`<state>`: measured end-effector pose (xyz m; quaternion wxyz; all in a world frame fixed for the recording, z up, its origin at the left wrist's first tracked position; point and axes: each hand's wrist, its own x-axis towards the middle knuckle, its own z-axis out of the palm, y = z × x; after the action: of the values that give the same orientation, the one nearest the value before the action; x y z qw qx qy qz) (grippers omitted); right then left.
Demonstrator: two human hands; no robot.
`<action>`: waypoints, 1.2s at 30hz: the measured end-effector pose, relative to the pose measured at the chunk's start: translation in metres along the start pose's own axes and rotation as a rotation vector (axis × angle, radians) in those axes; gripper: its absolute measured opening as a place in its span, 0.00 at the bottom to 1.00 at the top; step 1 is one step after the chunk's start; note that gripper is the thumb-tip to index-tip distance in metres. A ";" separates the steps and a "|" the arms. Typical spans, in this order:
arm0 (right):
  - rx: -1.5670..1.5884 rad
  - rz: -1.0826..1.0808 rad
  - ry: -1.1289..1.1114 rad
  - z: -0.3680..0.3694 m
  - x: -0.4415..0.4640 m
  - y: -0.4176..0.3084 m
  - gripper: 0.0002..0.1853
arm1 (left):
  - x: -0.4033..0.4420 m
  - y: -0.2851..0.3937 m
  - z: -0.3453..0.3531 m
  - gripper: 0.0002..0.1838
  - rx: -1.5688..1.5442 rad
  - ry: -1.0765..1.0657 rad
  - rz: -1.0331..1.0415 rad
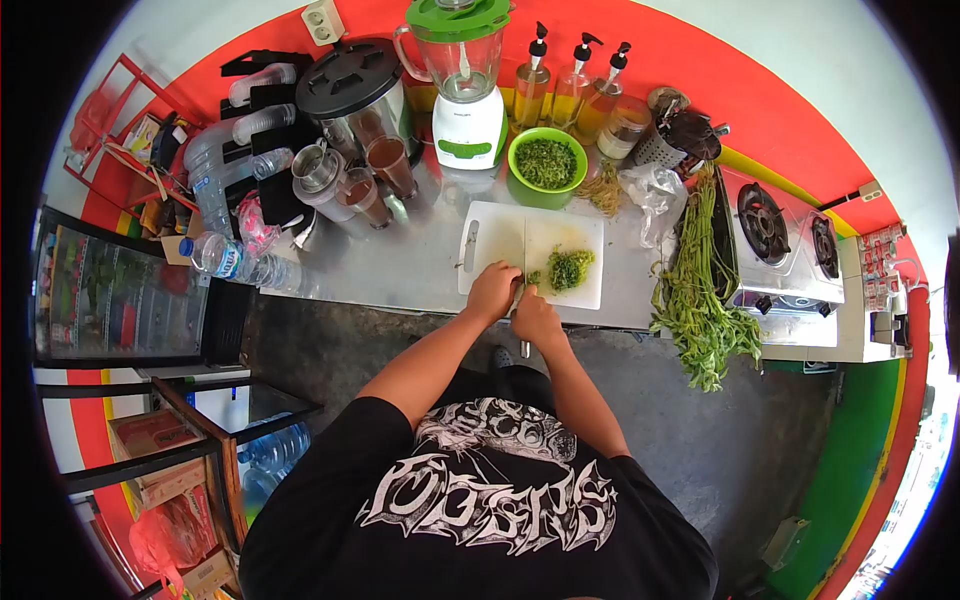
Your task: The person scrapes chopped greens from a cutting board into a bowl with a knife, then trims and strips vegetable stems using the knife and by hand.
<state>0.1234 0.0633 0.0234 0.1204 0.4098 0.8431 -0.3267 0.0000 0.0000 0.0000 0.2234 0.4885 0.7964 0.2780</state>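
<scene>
A white cutting board (483,235) lies at the front edge of the metal counter. My right hand (538,322) is closed round the handle of a knife (525,348), whose blade points away from me over the board. Just left of the blade, my left hand (494,290) is closed on a bunch of greens, mostly hidden by the fingers. Finely chopped greens (570,269) are heaped on the board's right half, with a few bits beside the blade. Behind the board stands a green bowl (540,195) filled with chopped greens.
Long leafy stalks (697,270) hang over the counter edge at right, beside a gas stove (790,240). A blender (468,125), pump bottles (575,85) and a clear plastic bag (655,197) stand at the back. Brown drinks (390,167) and a water bottle (225,258) are at left.
</scene>
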 end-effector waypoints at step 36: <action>-0.003 -0.064 -0.048 0.022 -0.005 0.011 0.22 | -0.019 -0.006 -0.006 0.10 -0.007 0.193 0.253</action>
<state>0.1332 0.0508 0.0040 0.1307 0.3747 0.8532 -0.3385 0.0011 -0.0206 0.0021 0.1105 0.5551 0.7453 0.3525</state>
